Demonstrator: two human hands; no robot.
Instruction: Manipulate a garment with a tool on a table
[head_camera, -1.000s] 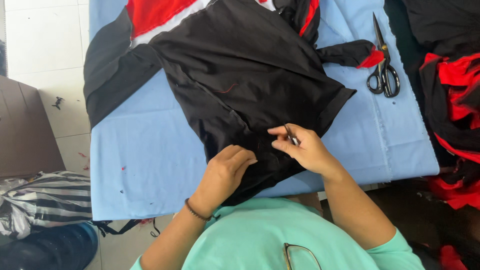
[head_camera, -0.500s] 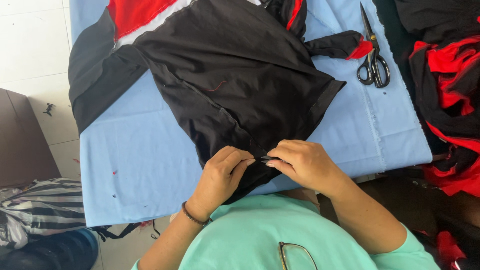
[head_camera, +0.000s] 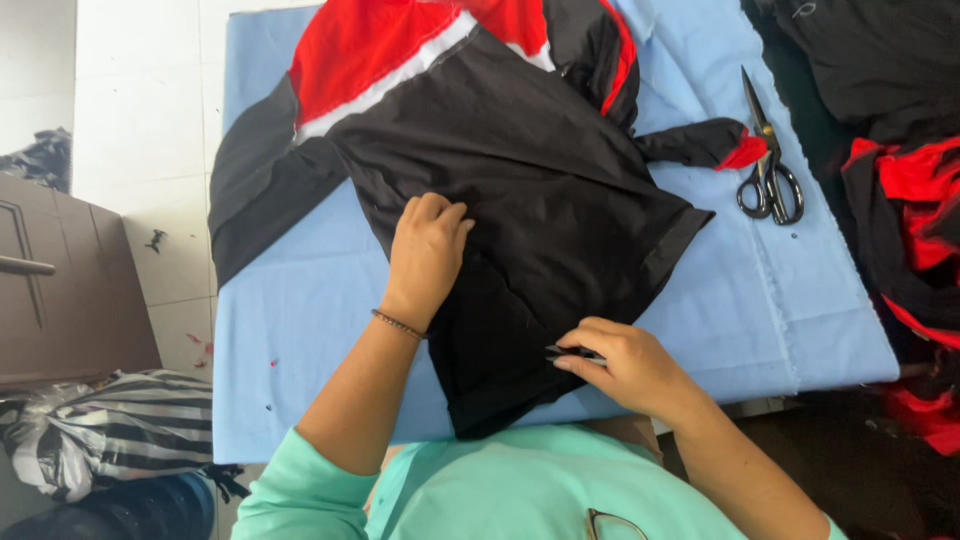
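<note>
One black, red and white knit garment (head_camera: 520, 170) lies spread flat on the worktop (head_camera: 300, 330), which is covered in pale blue cloth. One pair of black-handled steel scissors (head_camera: 765, 165) rests just beside the garment's right sleeve, blades pointing away from the person. One heap of black and red fabric (head_camera: 910, 210) sits off the worktop's right edge, and one striped black-and-white bag (head_camera: 110, 430) lies on the floor at the worktop's near left corner.

The left hand (head_camera: 425, 250) presses on the garment's black middle, its fingers curled loosely under and nothing gripped. The right hand (head_camera: 620, 365), at the garment's near hem, is nearly closed, pinching a small dark slim tool (head_camera: 565, 352) between thumb and fingertips, with the tip touching the soft, matte cloth. What kind of tool it is cannot be told.
</note>
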